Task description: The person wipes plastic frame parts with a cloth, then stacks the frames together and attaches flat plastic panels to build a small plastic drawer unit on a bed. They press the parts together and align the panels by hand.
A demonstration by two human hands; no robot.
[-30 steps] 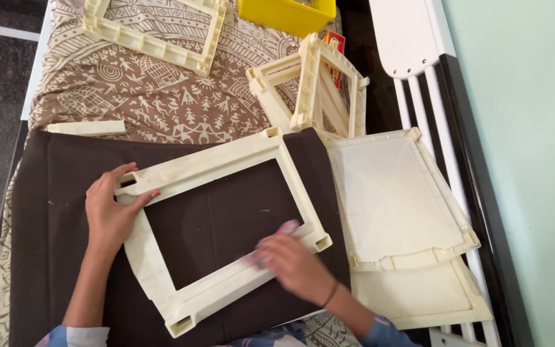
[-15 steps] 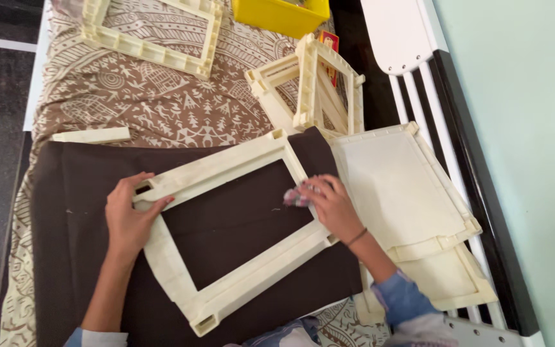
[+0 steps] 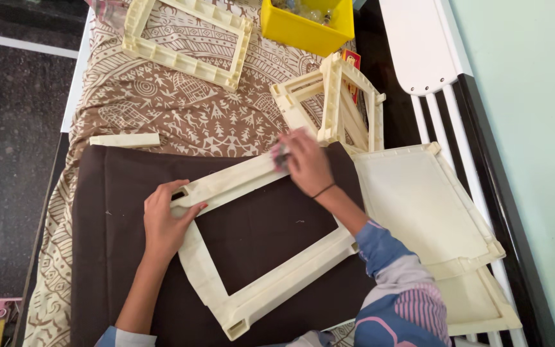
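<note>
A: Item one, the frame?
B: Cream plastic, rectangular, open in the middle. It lies flat and skewed on a dark brown cloth at the near end of the bed.

A: Left hand?
B: Palm down on the frame's upper left corner, fingers together, thumb along the inner edge. It presses rather than grips.

A: Right hand?
B: At the frame's far right corner, fingers curled onto a small rag, pinkish and blurred. The rag touches the frame's top bar.

A: Surroundings?
B: A patterned brown bedsheet beyond the cloth. On it, a second frame lying flat at the far end, and a short cream bar just past the cloth's edge. A yellow bin at the top, contents unclear. Beside it a cluster of frames propped on edge. To the right, two cream panels stacked flat, the lower one jutting out nearer. A white railing beside them.
</note>
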